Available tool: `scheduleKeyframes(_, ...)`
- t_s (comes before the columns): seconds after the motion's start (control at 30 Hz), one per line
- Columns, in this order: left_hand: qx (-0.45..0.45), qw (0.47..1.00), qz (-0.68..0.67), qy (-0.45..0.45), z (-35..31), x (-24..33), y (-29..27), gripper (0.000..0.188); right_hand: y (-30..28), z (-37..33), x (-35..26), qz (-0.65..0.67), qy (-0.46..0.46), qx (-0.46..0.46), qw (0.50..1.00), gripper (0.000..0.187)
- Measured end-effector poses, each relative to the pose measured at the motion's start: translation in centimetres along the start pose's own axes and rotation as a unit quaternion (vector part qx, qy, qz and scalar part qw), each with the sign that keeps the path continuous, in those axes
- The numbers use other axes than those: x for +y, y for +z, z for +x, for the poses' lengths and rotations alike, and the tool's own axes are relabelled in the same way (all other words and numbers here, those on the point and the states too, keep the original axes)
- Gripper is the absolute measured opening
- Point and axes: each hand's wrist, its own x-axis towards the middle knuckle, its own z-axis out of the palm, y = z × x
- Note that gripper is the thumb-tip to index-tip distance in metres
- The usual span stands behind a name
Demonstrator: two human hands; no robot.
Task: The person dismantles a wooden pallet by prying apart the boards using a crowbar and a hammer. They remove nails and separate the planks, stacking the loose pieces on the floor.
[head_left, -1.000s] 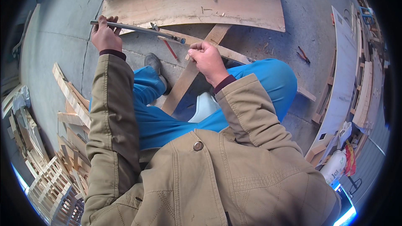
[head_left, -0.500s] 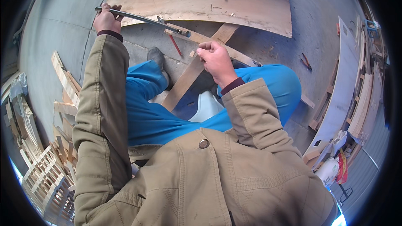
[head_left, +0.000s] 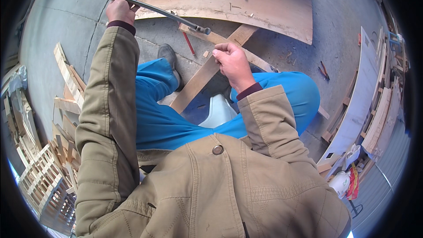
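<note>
My left hand (head_left: 122, 9) is closed round the end of a metal-handled hammer (head_left: 154, 9), above the near left edge of a broad wooden board (head_left: 211, 0). The hammer's head points right and hangs over one of the crossed timber strips (head_left: 194, 87). Closer to me, my right hand (head_left: 233, 64) is closed in a pinch above the crossing strips. Whatever its fingertips hold, if anything, is too small to make out. Beside them lies a small wood chip (head_left: 205, 54), apart from the fingers.
A slim red stick (head_left: 188, 43) lies on the floor by my shoe (head_left: 168, 57). Pliers with dark red handles (head_left: 324, 70) are on the floor at the right. Wood scraps (head_left: 68, 77) are piled at the left, and a long pale panel (head_left: 352, 101) with stacked timber stands far right.
My left hand and the hammer have shifted slightly up and to the right, and the hammer's head has turned. The right hand stays pinched, little moved. The whole view has shifted slightly.
</note>
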Motion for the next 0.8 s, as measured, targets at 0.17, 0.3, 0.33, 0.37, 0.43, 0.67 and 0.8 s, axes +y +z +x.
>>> scheduleKeyframes(0.17, -0.003, 1.0, 0.011, 0.005, -0.1, 0.0, 0.1, 0.022, -0.2, -0.1, 0.0, -0.005, -0.003, 0.004, 1.0, 0.024)
scheduleKeyframes(0.3, 0.002, 1.0, 0.01, 0.006, 0.3, -0.1, 0.1, 0.019, -0.3, -0.1, 0.0, -0.006, -0.007, 0.01, 1.0, 0.023)
scheduleKeyframes(0.33, 0.002, 1.0, 0.012, 0.006, 0.3, -0.1, 0.1, 0.019, -0.3, -0.1, 0.0, -0.003, -0.004, 0.01, 1.0, 0.023)
scheduleKeyframes(0.37, 0.004, 1.0, 0.01, 0.007, 0.4, -0.1, 0.0, 0.019, -0.3, -0.1, 0.0, -0.003, -0.004, 0.009, 1.0, 0.023)
scheduleKeyframes(0.43, 0.003, 1.0, 0.011, 0.012, 0.5, -0.1, -0.1, 0.019, -0.3, -0.1, 0.0, 0.004, 0.001, 0.008, 1.0, 0.023)
scheduleKeyframes(0.67, -0.007, 0.999, 0.013, 0.044, 0.2, 1.2, 0.1, 0.022, -0.2, 0.1, 0.2, 0.009, -0.002, 0.006, 1.0, 0.023)
scheduleKeyframes(0.8, -0.05, 0.996, 0.018, 0.071, -2.2, 2.0, 1.6, 0.022, -0.3, 0.1, 0.3, 0.001, -0.007, 0.007, 1.0, 0.022)
